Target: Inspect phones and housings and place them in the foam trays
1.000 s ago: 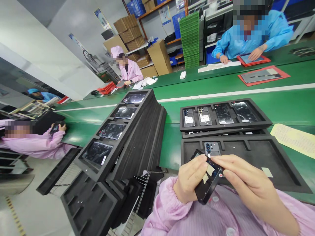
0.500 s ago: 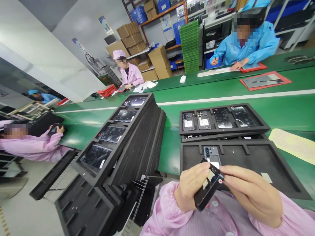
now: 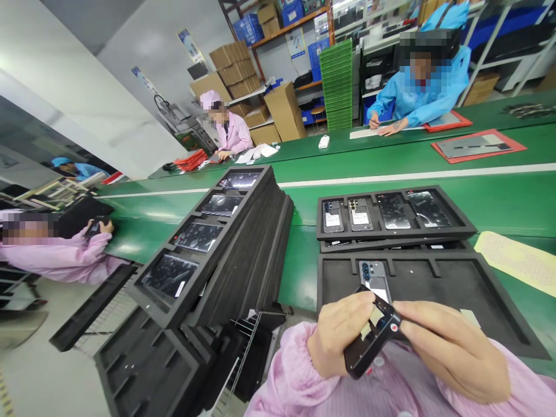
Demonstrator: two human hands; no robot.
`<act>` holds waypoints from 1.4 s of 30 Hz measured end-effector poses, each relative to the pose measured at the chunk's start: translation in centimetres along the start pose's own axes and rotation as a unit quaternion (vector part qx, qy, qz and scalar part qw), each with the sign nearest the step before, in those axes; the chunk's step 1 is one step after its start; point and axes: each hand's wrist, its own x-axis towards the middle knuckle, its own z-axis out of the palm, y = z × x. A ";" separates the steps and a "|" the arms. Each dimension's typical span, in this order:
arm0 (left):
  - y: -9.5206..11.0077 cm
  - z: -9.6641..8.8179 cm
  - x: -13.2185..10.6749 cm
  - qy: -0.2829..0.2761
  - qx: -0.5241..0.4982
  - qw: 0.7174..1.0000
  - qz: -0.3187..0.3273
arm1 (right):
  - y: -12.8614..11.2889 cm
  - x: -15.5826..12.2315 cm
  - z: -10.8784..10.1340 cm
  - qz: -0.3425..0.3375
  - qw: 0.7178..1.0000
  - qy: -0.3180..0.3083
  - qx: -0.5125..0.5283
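My left hand (image 3: 337,333) grips a black phone (image 3: 370,343) by its lower half, tilted over my lap. My right hand (image 3: 447,350) pinches the phone's top corner, beside a small red dot on it. Just beyond lies a black foam tray (image 3: 486,289) with one phone (image 3: 374,273) in its left slot. Behind it, a second black tray (image 3: 467,219) holds several phones.
A tall leaning stack of black foam trays (image 3: 226,237) with phones on top stands at my left, with empty trays (image 3: 147,365) on a wire rack below. A yellowish sheet (image 3: 512,258) lies at the right on the green conveyor (image 3: 304,249). Other people work along the line.
Both hands and the phone have sunk a little lower and closer to me. The person in blue across the line has shifted left to the white sheet.
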 end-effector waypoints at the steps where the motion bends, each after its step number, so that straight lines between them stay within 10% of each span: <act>1: 0.0 0.1 0.0 0.002 0.000 1.000 0.002 | -0.2 0.6 -0.2 -0.004 1.000 -0.001 0.008; 25: 2.0 -0.5 1.1 -0.046 -0.021 0.998 0.030 | 2.2 -1.3 2.2 -0.014 0.999 0.005 -0.039; 31: 1.3 -0.1 0.8 -0.006 -0.040 0.999 -0.004 | 0.6 0.6 0.1 0.028 0.995 0.086 0.031; 42: 0.9 0.2 0.4 0.009 -0.024 1.000 0.010 | -0.4 0.5 -1.5 -0.049 0.999 0.014 0.011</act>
